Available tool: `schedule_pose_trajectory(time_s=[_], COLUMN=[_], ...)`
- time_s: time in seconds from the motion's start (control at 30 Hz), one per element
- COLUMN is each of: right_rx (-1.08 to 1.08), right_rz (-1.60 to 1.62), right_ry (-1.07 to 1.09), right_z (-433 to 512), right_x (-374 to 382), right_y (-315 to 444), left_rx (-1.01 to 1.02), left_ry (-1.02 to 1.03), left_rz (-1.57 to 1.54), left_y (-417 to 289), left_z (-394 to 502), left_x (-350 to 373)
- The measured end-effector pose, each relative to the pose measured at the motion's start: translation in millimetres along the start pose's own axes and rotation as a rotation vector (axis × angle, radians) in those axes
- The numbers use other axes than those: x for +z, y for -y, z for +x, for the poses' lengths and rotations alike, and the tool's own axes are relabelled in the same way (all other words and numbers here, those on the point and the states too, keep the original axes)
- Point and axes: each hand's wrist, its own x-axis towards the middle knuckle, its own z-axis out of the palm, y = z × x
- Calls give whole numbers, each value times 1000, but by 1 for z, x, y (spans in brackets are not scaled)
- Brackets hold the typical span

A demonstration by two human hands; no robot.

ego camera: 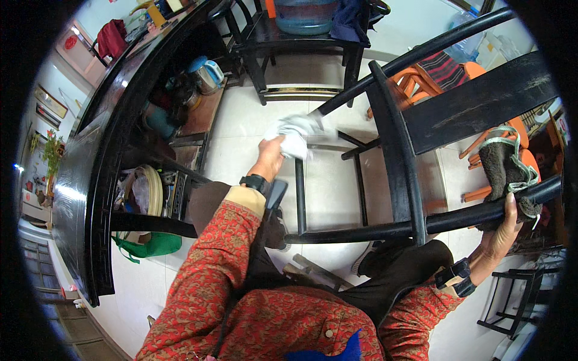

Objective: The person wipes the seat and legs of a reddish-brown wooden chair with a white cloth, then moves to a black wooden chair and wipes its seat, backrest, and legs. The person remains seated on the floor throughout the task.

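A black wooden chair (456, 220) is tilted in front of me, its legs pointing away to the left. My left hand (271, 155) grips a pale, motion-blurred cloth (291, 135) near the end of the chair's far leg. On the right, my right hand (501, 230) is closed around the near rail of the chair. Just beyond its fingers, a dark fuzzy cloth piece (496, 164) with pale green trim hangs over that same rail.
Left of me stands a black table (86, 180); an electric kettle (207, 74) sits on its lower shelf. Ahead is another black chair (302, 45) bearing a large water bottle (307, 18). Orange stools (478, 194) stand beyond my chair. A green bag (153, 243) lies under the table.
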Motion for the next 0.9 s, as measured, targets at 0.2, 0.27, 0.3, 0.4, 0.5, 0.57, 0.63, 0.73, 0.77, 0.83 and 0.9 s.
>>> schedule_pose_trajectory(time_s=[0.2,0.27,0.3,0.4,0.5,0.57,0.63,0.73,0.77,0.83,0.9], right_rx=[-30,-19,-16,2,-35,-3,19,8,17,53,21], right_rz=[-11,22,3,-10,5,-12,-25,-28,-25,-12,-36], right_ry=[-34,-41,-59,-123,-53,-74,-92,-110,-88,-113,-88], right_z=[-1,-2,-3,-5,-4,-5,-5,-4,-3,-3,-5], right_x=[0,1,2,3,2,-1,-5,-8,-9,-9,-7], right_y=[1,1,1,0,-2,-4,-5,-7,-7,-6,-5], left_rx=[-182,-179,-161,-50,27,10,103,274,349,521,576], left_ry=[-20,-53,-83,-36,-62,-105,-166,-415,-494,-308,-158], left_rz=[-681,-774,-801,-703,-614,-615,-549,-128,74,466,753], left_y=[-3,-4,-5,-1,13,22,27,23,21,16,20], left_z=[12,13,15,23,30,34,40,49,51,55,59], left_x=[2,4,6,5,0,-1,3,16,22,30,41])
